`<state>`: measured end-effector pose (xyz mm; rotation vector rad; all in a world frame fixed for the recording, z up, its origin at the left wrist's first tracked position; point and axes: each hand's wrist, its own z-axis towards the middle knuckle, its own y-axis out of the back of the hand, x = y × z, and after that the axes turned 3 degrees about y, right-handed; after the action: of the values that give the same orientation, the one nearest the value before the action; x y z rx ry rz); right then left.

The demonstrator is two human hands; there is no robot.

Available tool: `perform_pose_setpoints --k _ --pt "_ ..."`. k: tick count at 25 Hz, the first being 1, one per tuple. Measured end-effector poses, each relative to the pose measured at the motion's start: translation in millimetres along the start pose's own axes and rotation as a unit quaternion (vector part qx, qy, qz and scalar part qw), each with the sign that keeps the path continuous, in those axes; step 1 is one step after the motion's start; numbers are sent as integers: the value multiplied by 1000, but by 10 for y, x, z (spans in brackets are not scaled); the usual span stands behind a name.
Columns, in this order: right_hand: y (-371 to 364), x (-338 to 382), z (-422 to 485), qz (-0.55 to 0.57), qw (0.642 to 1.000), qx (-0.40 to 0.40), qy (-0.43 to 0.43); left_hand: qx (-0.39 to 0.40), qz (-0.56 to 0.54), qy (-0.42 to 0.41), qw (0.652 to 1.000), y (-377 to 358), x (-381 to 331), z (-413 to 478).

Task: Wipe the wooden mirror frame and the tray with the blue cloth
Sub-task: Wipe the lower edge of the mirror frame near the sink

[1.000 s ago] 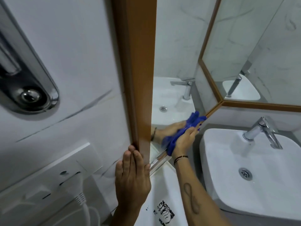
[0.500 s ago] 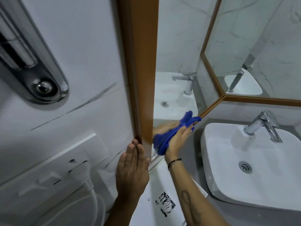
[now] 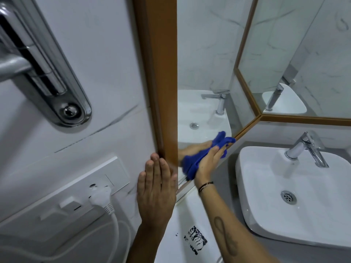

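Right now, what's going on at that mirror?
A person is wiping the wooden mirror frame. The right hand presses the blue cloth against the lower edge of the frame, near its bottom left corner. The left hand lies flat with its fingertips at the foot of the upright side of the frame, steadying it. The sink sits to the right, untouched. No tray can be made out.

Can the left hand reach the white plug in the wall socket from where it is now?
Probably yes. The left hand lies flat on the wall beside the wooden frame, holding nothing, and the plug sits just left of it with bare wall between.
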<state>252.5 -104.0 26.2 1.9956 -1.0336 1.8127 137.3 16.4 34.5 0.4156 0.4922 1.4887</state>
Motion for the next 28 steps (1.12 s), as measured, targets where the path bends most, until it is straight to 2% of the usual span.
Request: perform_pose_setpoints --k 4,5,7,10,13,15,17,21,23,26,28 --pt "60 -396 -977 12 994 97 42 -2 29 -14 999 0 67 -16" --pt "25 -362 -883 2 995 95 42 -2 34 -21 999 -6 82 -28" --pt "4 -103 -334 -3 999 35 -7 -2 29 -24 999 -8 110 -23" --pt "-23 245 262 3 1000 -17 -2 0 37 -47 998 -3 148 -42" --pt "22 -68 -426 -18 1000 24 -2 0 27 -40 999 -34 142 -37" --pt "88 -316 -959 -7 995 83 50 -7 36 -41 998 -48 146 -67" --pt "68 -225 -729 -43 995 52 77 -11 42 -50 998 -57 134 -70" --pt "6 248 396 -28 999 -12 -12 -9 12 -41 999 -51 140 -62" --pt "22 112 252 -32 999 -12 -4 -7 10 -40 999 -48 153 -78" --pt "162 -487 -602 -26 991 92 89 -5 9 -42 999 -55 161 -72" --pt "335 -826 -1047 -71 976 166 124 -11 -9 -35 999 -4 135 -60"
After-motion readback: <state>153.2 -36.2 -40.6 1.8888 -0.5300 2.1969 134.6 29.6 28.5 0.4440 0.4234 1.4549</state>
